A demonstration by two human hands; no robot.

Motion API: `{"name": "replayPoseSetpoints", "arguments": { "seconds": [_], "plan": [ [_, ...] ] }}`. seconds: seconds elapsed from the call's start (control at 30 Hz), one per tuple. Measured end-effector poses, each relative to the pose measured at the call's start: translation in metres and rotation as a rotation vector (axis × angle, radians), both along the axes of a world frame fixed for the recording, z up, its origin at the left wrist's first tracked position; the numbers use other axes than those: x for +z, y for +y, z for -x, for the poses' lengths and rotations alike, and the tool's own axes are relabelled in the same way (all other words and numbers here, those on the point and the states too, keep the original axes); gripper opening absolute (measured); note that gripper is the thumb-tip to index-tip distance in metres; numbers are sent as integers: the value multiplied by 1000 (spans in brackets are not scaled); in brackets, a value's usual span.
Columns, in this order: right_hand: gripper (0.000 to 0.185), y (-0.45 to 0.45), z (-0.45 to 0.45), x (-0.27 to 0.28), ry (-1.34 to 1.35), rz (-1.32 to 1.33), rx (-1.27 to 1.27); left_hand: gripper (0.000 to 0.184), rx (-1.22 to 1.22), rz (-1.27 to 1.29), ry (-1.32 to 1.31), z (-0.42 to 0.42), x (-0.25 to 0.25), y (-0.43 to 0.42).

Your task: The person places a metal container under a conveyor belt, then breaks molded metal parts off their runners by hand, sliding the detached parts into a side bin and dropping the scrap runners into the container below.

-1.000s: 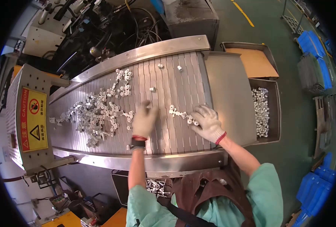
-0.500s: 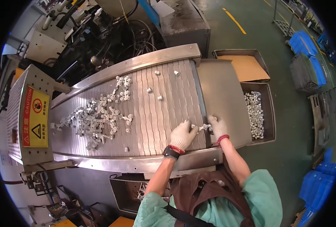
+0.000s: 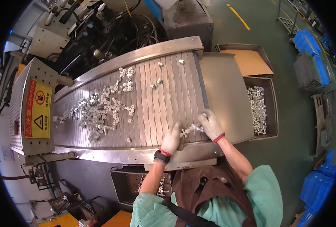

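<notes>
A branched silver metal casting (image 3: 188, 131) hangs between my two gloved hands above the near right end of a slatted conveyor (image 3: 158, 113). My left hand (image 3: 171, 139) is closed at the left end of the casting, its fingertips partly hidden. Around the casting's right end my right hand (image 3: 211, 125) is closed, with a small piece showing beneath the fingers. A heap of similar branched castings (image 3: 98, 111) lies on the left part of the belt. Several loose small metal pieces (image 3: 159, 80) are scattered farther along it.
A bin of small metal pieces (image 3: 257, 109) stands past the metal chute plate (image 3: 221, 90), beside a bin with cardboard (image 3: 249, 62). Below the conveyor's near rail is a bin of branched scrap (image 3: 128, 185). A caution-marked housing (image 3: 38, 109) spans the belt's left end.
Both hands have moved left and slightly closer to my body with the casting. More of its branched left part shows between them. The camera view has shifted a little.
</notes>
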State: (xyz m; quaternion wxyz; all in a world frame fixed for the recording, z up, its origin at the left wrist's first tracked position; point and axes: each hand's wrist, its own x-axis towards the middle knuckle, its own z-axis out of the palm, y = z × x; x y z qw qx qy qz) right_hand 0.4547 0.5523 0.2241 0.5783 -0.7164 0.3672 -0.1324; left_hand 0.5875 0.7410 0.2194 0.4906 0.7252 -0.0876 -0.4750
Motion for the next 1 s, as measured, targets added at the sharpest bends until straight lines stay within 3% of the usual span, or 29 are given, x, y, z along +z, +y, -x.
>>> {"name": "replayPoseSetpoints", "arguments": {
  "seconds": [0.1,0.17,0.2,0.23,0.27,0.37,0.5,0.57,0.7,0.9,0.93,1.0],
  "plan": [
    [61,10,-22,33,-2,75,54,59,70,57,29,-9,-27,23],
    [66,5,-32,24,36,91,104,58,13,96,-452,-22,-37,30],
    [67,3,-38,15,35,90,114,56,-44,47,-512,-32,-32,34],
    [68,3,-41,10,32,89,126,57,-100,-2,-573,-42,-4,36],
    [71,5,-44,12,64,84,127,70,-141,-136,-620,-48,19,38],
    [70,10,-52,29,80,75,185,79,-381,-150,-658,-56,63,38],
    [66,23,-77,27,39,122,240,72,-552,-230,-794,-52,82,13],
    [65,27,-85,49,69,63,278,64,-495,-188,-794,-51,68,11],
    [61,29,-92,41,-18,175,314,57,-475,-235,-729,-46,49,13],
    [66,17,-111,21,339,328,617,54,-553,-240,-856,-39,13,15],
    [70,11,-115,-16,322,322,667,53,-572,-263,-849,-38,13,15],
    [72,12,-113,-21,349,423,697,56,-519,-196,-850,-36,-2,19]
  ]
}}
